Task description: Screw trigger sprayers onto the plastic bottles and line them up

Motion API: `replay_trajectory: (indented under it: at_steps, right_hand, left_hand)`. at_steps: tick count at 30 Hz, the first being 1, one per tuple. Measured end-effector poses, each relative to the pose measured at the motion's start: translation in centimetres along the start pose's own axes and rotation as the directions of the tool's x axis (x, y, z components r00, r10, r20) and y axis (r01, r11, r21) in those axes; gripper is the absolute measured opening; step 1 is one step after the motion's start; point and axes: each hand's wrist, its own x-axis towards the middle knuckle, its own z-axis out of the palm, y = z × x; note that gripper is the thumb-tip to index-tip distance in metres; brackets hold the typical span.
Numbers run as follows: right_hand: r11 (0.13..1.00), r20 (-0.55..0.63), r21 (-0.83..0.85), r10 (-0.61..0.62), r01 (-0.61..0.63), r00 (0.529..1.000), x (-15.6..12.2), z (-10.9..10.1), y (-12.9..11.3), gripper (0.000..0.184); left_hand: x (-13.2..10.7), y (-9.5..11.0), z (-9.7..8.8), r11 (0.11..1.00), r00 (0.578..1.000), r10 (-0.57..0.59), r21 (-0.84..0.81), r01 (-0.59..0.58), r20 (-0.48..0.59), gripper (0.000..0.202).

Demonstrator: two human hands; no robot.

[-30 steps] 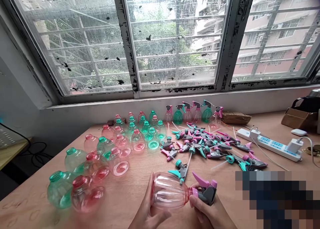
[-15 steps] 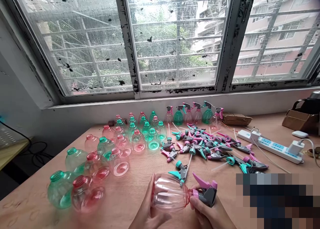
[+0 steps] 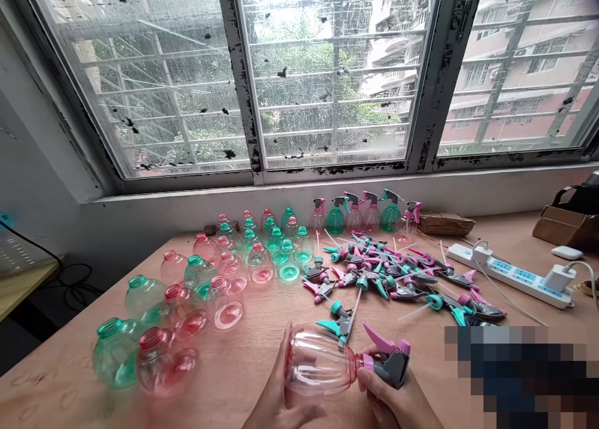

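Head view: one clear pink bottle [image 3: 318, 370], held sideways over the near part of the table [image 3: 243, 366], neck to the right; left hand [image 3: 284, 396] cupped around its base end, fingers curved to the bottle's width, thumb spread below; right hand [image 3: 397, 396] closed at the neck, thumb and fingers pinching the pink collar of a dark grey spray head [image 3: 392, 368] with pink trigger, trigger upward; just beyond, a loose pile of spray heads [image 3: 374, 273], pink, teal and grey; to the left, open-necked pink and green bottles [image 3: 231, 268]; under the window, six headed spray bottles [image 3: 372, 216] in a row; to the right, a white power strip [image 3: 528, 280]
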Motion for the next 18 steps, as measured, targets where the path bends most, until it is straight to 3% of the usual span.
replay_trajectory:
  at_steps: [2, 7, 15, 18]
  right_hand:
    - [1.0, -0.026, -0.002, 0.012, -0.012, 1.0, -0.1, 0.1, 0.0, 0.047]
    - [1.0, 0.034, -0.019, -0.011, 0.012, 0.999, 0.1, 0.0, -0.2, 0.05]
    - [0.999, -0.026, 0.042, -0.012, 0.013, 1.0, -0.6, 1.1, -1.6, 0.053]
    - [0.999, -0.044, 0.049, 0.004, -0.002, 0.999, -0.6, 1.2, -1.6, 0.054]
  left_hand:
    - [-0.1, 0.5, 0.1, 0.999, 1.0, -0.017, -0.026, 0.018, 0.017, 0.112]
    - [0.0, 1.2, 0.5, 0.999, 0.999, -0.032, 0.007, 0.032, -0.003, 0.105]
    - [0.2, -0.2, 0.0, 0.998, 0.999, 0.038, 0.043, -0.038, -0.002, 0.115]
    - [0.1, -0.6, -0.3, 0.999, 0.999, 0.037, 0.019, -0.037, -0.002, 0.107]
